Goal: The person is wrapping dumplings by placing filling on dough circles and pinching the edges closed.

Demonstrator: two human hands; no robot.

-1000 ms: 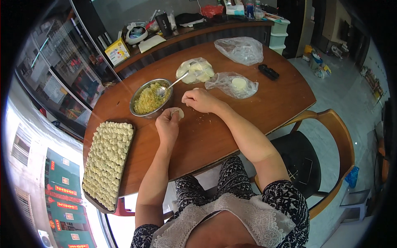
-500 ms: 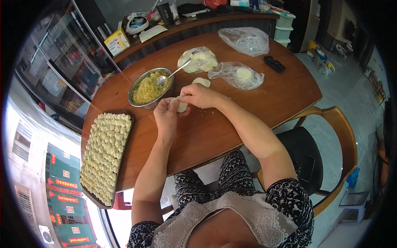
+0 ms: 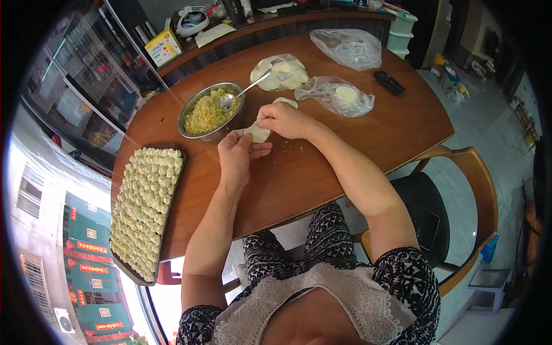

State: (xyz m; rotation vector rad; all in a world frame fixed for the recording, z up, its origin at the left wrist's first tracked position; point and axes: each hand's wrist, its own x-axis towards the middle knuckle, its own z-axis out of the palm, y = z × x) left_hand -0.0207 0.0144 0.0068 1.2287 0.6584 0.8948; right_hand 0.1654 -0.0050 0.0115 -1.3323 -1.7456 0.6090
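Both hands on one dumpling wrapper, held just above tabletop next to steel filling bowl. L hand cups it from below, R hand pinches its top edge. Spoon rests in bowl; tray of finished dumplings at far left.

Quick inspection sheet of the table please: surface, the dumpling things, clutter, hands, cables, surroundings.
Surface: round brown wooden table, a few crumbs near the hands.
Job's things: dumpling wrapper held between both hands; metal bowl of yellow-green filling with a spoon resting in it; tray of finished dumplings at the table's left edge.
Clutter: loose wrapper; two open bags of wrappers; crumpled empty bag; black remote.
Hands: left hand cradles the wrapper, right hand pinches it.
Cables: nothing seen.
Surroundings: wooden chair to the right, cluttered counter behind.
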